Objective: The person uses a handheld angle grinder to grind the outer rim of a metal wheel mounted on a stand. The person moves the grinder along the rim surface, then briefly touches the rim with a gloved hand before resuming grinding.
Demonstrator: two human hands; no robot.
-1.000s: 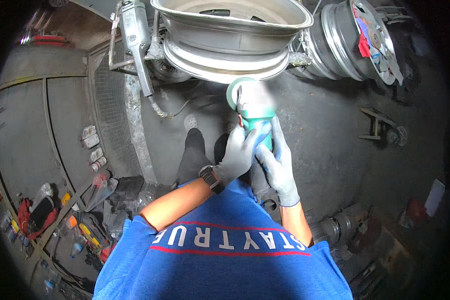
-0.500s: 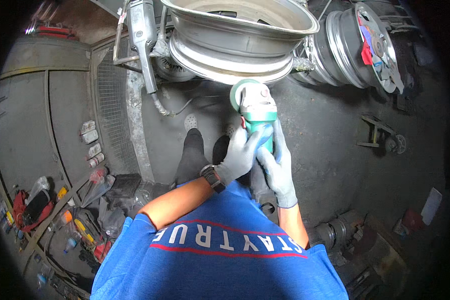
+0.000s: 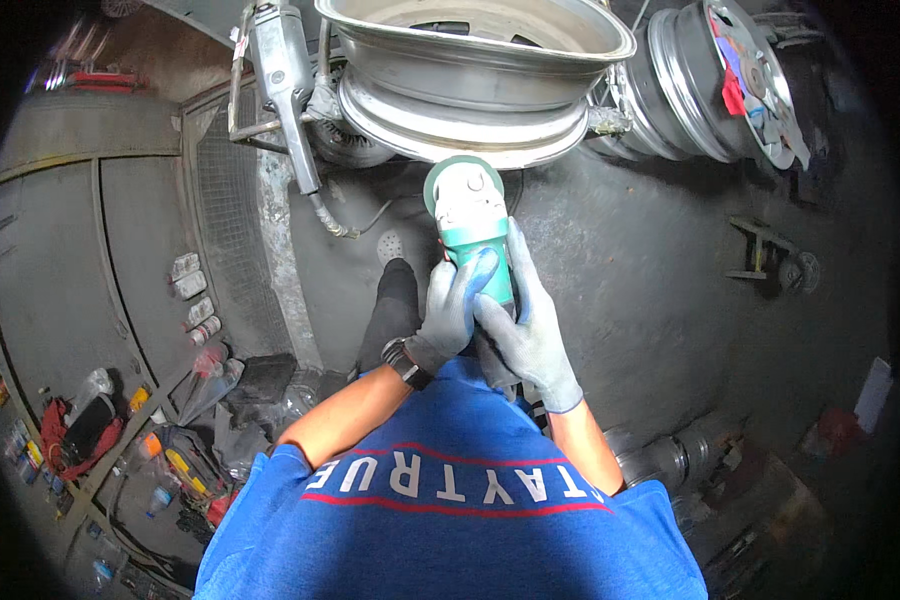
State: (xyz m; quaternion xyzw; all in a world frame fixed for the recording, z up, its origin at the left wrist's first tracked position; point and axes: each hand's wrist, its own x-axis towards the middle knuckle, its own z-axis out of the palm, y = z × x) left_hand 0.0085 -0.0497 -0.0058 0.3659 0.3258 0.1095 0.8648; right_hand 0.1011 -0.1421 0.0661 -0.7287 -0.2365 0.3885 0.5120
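Observation:
A green angle grinder (image 3: pixel 476 228) with a pale metal head is held between my two gloved hands, its round green disc (image 3: pixel 440 178) at the far end. My left hand (image 3: pixel 452 310), in a grey glove with a dark watch at the wrist, wraps the left side of the body, thumb on top. On the other side my right hand (image 3: pixel 530 335), also gloved, closes round the body with fingers along it. Just beyond the disc is the lower edge of a silver wheel rim (image 3: pixel 470 110); whether they touch I cannot tell.
A larger grey power tool (image 3: pixel 282 85) hangs on a metal frame left of the rim. More rims (image 3: pixel 685 85) stand at the right, one carrying cloths (image 3: pixel 735 85). A small wheeled stand (image 3: pixel 765 255) sits on the floor at right. Bags and bottles (image 3: pixel 185 450) clutter the left.
The grinder has moved left and turned, so its disc now points more toward the rim's lower edge. Both hands have shifted left with it, keeping their hold.

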